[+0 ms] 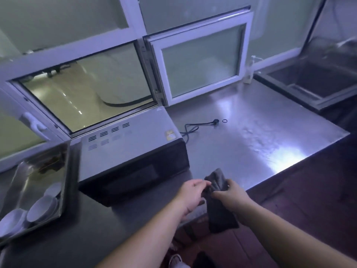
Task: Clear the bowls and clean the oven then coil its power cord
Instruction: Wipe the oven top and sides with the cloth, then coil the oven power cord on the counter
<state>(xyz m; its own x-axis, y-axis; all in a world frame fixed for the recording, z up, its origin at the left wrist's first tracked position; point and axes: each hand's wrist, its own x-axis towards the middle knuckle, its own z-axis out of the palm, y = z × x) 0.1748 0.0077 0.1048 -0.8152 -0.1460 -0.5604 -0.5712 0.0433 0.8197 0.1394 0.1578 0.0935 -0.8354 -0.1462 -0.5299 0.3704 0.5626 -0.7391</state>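
Both hands, left hand [190, 198] and right hand [230, 196], pinch a dark cloth [220, 206] at lower centre, likely folding it for wiping the oven [133, 149] mid-frame. Bowls [43, 207] sit trayed lower left; power cord [201, 125] lies loose on the desk [260, 136].

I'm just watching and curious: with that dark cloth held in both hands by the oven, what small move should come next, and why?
Probably bring the cloth onto the oven top and start wiping. Both the left hand and the right hand already have a grip on it just in front of the oven, the bowls sit in the tray to the left, and the power cord lies uncoiled on the counter.
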